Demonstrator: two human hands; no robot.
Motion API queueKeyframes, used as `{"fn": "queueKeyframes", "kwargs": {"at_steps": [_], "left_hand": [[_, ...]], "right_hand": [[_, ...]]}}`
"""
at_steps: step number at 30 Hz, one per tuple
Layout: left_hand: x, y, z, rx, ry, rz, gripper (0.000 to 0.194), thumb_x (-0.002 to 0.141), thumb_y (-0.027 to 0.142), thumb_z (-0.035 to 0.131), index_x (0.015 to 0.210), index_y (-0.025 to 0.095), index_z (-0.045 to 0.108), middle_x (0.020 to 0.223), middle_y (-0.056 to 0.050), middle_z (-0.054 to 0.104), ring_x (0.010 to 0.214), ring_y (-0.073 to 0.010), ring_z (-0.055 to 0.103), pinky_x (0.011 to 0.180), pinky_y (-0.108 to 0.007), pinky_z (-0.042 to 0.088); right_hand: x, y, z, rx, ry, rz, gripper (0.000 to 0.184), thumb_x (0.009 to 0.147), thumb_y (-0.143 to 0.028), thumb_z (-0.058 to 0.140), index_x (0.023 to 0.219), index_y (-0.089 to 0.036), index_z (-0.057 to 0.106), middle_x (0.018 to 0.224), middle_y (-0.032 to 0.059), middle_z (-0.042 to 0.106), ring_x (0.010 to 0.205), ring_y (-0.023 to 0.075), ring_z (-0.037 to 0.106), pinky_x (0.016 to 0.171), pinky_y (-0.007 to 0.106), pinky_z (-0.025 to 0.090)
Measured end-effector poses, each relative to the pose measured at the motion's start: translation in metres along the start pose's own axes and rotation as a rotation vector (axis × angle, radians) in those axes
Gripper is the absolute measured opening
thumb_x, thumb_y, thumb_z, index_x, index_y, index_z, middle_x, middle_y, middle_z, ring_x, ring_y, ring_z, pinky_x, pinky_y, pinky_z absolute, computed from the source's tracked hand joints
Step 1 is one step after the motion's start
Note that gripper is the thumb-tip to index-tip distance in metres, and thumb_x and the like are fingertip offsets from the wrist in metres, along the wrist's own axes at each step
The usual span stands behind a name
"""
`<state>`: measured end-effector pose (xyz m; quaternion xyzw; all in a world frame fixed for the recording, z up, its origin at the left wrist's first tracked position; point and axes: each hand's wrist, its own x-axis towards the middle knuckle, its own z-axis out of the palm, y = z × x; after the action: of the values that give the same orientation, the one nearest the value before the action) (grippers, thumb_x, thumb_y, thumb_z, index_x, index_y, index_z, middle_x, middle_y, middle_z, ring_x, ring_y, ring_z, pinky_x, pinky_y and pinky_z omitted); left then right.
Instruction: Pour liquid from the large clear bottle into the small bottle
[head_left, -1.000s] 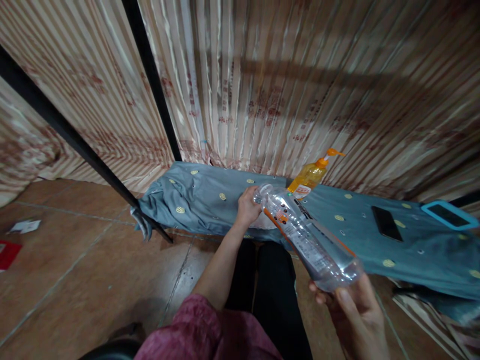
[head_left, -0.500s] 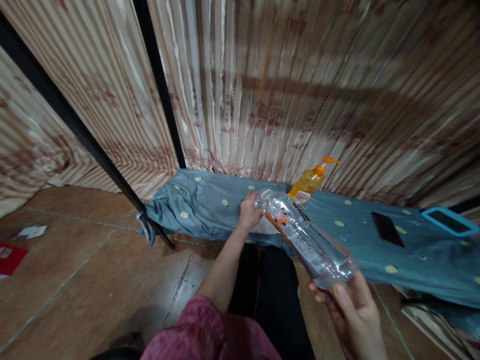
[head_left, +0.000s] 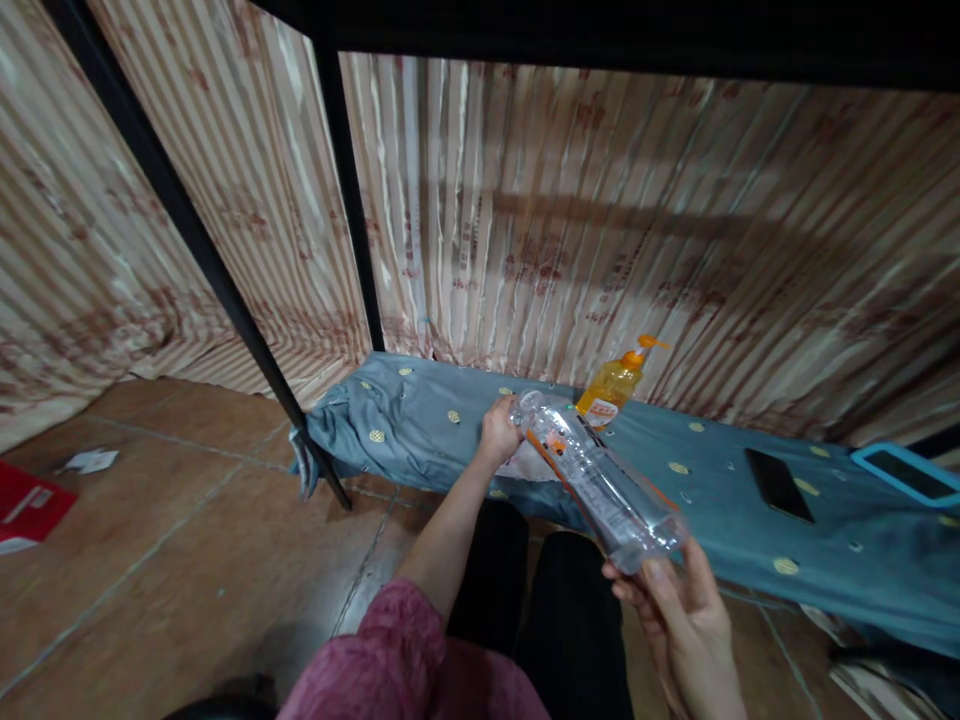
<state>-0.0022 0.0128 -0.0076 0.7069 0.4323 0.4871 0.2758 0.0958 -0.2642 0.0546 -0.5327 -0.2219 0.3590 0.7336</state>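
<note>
The left hand [head_left: 499, 432] curls around a clear plastic bottle [head_left: 604, 485] at its neck, above the front edge of a cloth-covered bench [head_left: 420, 430]; the right hand [head_left: 686, 620] pinches the base. Gentle grips should avoid dents.

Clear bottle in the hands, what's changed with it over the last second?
The base of the clear bottle has swung a little left, along with the right hand. The view has tilted up, bringing a black bar in along the top. Nothing was let go: the left hand stays at the neck. The pump bottle and phone stayed put.
</note>
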Motion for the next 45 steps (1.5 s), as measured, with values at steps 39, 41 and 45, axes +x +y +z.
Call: {"fn": "queueKeyframes", "kwargs": {"at_steps": [39,41,45], "left_hand": [[-0.003,-0.005,0.006,-0.007,-0.017,0.006,0.027,0.087,0.024,0.069,0.112,0.016,0.069,0.112,-0.012,0.075,0.107,-0.0255,0.072,0.099,-0.039,0.057],[-0.003,-0.005,0.006,-0.003,-0.016,0.007,0.026,0.088,0.026,0.068,0.112,0.017,0.069,0.112,-0.012,0.075,0.107,-0.0255,0.072,0.099,-0.039,0.057],[-0.002,-0.004,0.005,0.017,-0.021,-0.004,0.027,0.088,0.029,0.069,0.111,0.017,0.069,0.112,-0.012,0.075,0.105,-0.0259,0.072,0.098,-0.039,0.058]], "right_hand": [[0.014,0.002,-0.021,-0.065,0.009,0.080,0.119,0.061,-0.045,0.098,0.160,-0.024,0.036,0.102,0.0064,0.078,0.073,0.0209,0.075,0.063,0.026,0.060],[0.015,0.004,-0.022,-0.067,0.010,0.064,0.116,0.062,-0.044,0.098,0.159,-0.023,0.037,0.099,0.0058,0.078,0.072,0.0200,0.075,0.063,0.025,0.060],[0.015,0.005,-0.019,-0.072,-0.002,0.037,0.112,0.066,-0.045,0.096,0.158,-0.022,0.038,0.099,0.0056,0.077,0.072,0.0182,0.074,0.064,0.024,0.060]]}}
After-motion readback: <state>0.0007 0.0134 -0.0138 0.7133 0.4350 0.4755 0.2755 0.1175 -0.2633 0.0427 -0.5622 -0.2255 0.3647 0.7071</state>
